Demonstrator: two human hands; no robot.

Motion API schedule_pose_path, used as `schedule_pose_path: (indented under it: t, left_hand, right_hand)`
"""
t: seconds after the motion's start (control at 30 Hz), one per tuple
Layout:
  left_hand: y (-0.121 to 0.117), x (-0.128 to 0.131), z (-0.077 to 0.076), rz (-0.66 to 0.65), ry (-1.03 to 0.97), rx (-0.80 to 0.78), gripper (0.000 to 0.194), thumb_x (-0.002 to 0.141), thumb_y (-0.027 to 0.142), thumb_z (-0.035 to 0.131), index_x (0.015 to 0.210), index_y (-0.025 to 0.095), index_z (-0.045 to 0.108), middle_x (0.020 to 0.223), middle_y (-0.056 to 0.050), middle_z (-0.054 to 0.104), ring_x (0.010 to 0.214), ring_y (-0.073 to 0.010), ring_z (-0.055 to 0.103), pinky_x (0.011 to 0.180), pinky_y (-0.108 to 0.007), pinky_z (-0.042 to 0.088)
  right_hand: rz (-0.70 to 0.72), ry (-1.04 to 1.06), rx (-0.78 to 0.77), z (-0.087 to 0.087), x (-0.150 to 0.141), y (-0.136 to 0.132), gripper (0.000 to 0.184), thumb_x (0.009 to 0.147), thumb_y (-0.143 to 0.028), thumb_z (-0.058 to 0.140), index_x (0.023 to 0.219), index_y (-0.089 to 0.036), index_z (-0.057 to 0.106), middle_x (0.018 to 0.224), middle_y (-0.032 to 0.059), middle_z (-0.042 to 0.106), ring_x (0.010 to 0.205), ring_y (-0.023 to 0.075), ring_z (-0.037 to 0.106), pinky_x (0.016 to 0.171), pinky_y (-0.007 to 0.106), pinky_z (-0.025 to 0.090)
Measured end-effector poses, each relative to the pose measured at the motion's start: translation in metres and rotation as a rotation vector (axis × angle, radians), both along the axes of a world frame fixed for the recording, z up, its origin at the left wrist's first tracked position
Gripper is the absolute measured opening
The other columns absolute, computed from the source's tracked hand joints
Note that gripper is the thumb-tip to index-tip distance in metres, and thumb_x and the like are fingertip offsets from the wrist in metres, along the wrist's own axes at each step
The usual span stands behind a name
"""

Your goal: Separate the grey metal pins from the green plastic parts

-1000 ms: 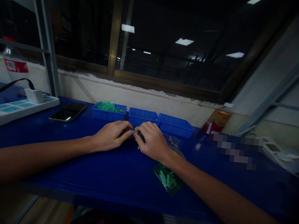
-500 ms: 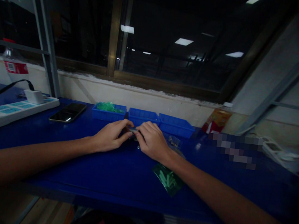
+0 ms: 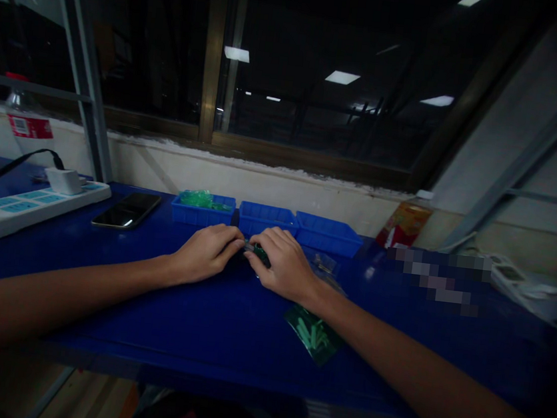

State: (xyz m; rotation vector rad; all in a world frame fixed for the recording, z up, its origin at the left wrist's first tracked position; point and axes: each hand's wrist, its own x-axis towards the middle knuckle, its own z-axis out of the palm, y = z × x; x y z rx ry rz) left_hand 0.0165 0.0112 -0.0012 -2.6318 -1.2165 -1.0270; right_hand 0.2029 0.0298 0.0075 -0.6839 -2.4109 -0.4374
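My left hand (image 3: 209, 251) is closed in a pinch, thumb against fingers, on a small greyish thing (image 3: 248, 246) too dim to name. Close beside it, my right hand (image 3: 282, 263) curls its fingers over the other end of that thing. A bit of dark green (image 3: 262, 255) shows under the right hand's fingers, mostly hidden. Below my right wrist lies a green plastic bag (image 3: 313, 335) holding several light green strips. A small clear bag (image 3: 323, 262) with little parts lies just past the right wrist.
Three blue bins (image 3: 268, 218) line the wall; the left one holds green plastic bags (image 3: 198, 198). At left are a phone (image 3: 127, 210), a white power strip (image 3: 31, 211) with a plugged-in adapter, and a bottle (image 3: 29, 127). An orange-labelled drink bottle (image 3: 406, 221) stands at right.
My left fingers have closed together more around the small thing. The dark green bit now shows more under my right hand. Both arms have stayed nearly still.
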Motion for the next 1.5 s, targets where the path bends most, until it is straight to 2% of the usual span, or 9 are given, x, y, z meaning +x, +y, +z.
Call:
schedule_pose_path:
  t: [0.1, 0.27, 0.43, 0.6, 0.73, 0.97, 1.27, 1.5]
  left_hand:
    - [-0.0008, 0.0006, 0.0008, -0.002, -0.013, -0.009, 0.022, 0.09, 0.027, 0.034, 0.082, 0.016, 0.052, 0.075, -0.003, 0.058, 0.071, -0.0154, 0.054, 0.067, -0.029, 0.043]
    - [-0.002, 0.0007, 0.0003, -0.038, -0.087, 0.006, 0.019, 0.085, 0.028, 0.044, 0.099, 0.016, 0.049, 0.085, -0.004, 0.059, 0.077, -0.0155, 0.055, 0.07, -0.029, 0.044]
    - [-0.0028, 0.0, 0.0003, -0.054, -0.074, 0.061, 0.016, 0.086, 0.027, 0.043, 0.091, 0.016, 0.053, 0.082, -0.003, 0.059, 0.076, -0.0153, 0.055, 0.07, -0.029, 0.044]
    - [-0.0035, 0.0002, 0.0022, -0.034, -0.057, 0.077, 0.019, 0.088, 0.026, 0.039, 0.085, 0.015, 0.054, 0.079, -0.004, 0.058, 0.075, -0.0153, 0.054, 0.07, -0.028, 0.042]
    - [-0.0036, 0.0003, 0.0028, -0.021, -0.047, 0.062, 0.021, 0.088, 0.026, 0.038, 0.081, 0.015, 0.054, 0.075, -0.003, 0.058, 0.072, -0.0152, 0.054, 0.068, -0.028, 0.042]
    - [-0.0022, -0.0002, 0.0001, -0.041, -0.119, 0.045, 0.019, 0.085, 0.026, 0.044, 0.099, 0.015, 0.049, 0.083, -0.004, 0.059, 0.078, -0.0153, 0.055, 0.072, -0.03, 0.044]
    - [-0.0016, 0.0002, -0.0019, -0.06, -0.091, 0.064, 0.012, 0.083, 0.021, 0.047, 0.093, 0.016, 0.051, 0.08, -0.003, 0.057, 0.075, -0.0145, 0.053, 0.069, -0.029, 0.044]
    - [-0.0011, 0.0009, 0.0004, -0.036, -0.118, 0.048, 0.013, 0.086, 0.024, 0.043, 0.089, 0.015, 0.052, 0.081, -0.004, 0.059, 0.075, -0.0151, 0.054, 0.069, -0.029, 0.043]
  right_hand:
    - [-0.007, -0.014, 0.006, 0.0, 0.0, 0.0001, 0.017, 0.086, -0.027, 0.04, 0.086, -0.015, 0.053, 0.081, 0.0061, 0.055, 0.076, 0.0167, 0.046, 0.069, 0.03, 0.032]
    - [-0.023, 0.003, 0.014, -0.0009, 0.0001, 0.002, 0.023, 0.088, -0.027, 0.035, 0.082, -0.015, 0.053, 0.077, 0.0054, 0.054, 0.075, 0.0161, 0.044, 0.068, 0.03, 0.031]
    - [-0.018, -0.013, 0.03, -0.0005, 0.0006, 0.0027, 0.027, 0.089, -0.025, 0.032, 0.075, -0.016, 0.052, 0.072, 0.0045, 0.053, 0.072, 0.0157, 0.043, 0.067, 0.029, 0.031]
    - [0.021, 0.045, -0.002, 0.0002, 0.0002, 0.0, 0.02, 0.086, -0.032, 0.04, 0.089, -0.015, 0.052, 0.083, 0.006, 0.056, 0.078, 0.017, 0.046, 0.071, 0.03, 0.033]
    - [0.034, 0.03, 0.011, 0.0007, -0.0004, -0.0004, 0.018, 0.086, -0.029, 0.041, 0.089, -0.015, 0.052, 0.082, 0.0062, 0.056, 0.078, 0.0172, 0.047, 0.071, 0.03, 0.034]
    - [0.024, 0.026, 0.029, -0.0006, 0.001, 0.0019, 0.022, 0.089, -0.026, 0.035, 0.085, -0.015, 0.053, 0.079, 0.0056, 0.055, 0.075, 0.0162, 0.045, 0.07, 0.03, 0.033]
    - [-0.001, 0.013, 0.022, -0.001, 0.0002, 0.0023, 0.023, 0.089, -0.026, 0.034, 0.079, -0.016, 0.052, 0.076, 0.005, 0.054, 0.073, 0.0158, 0.044, 0.068, 0.03, 0.032]
    - [0.038, 0.08, -0.014, -0.0018, 0.0002, 0.0016, 0.02, 0.084, -0.031, 0.045, 0.093, -0.015, 0.051, 0.085, 0.0069, 0.057, 0.08, 0.0183, 0.049, 0.072, 0.033, 0.035]
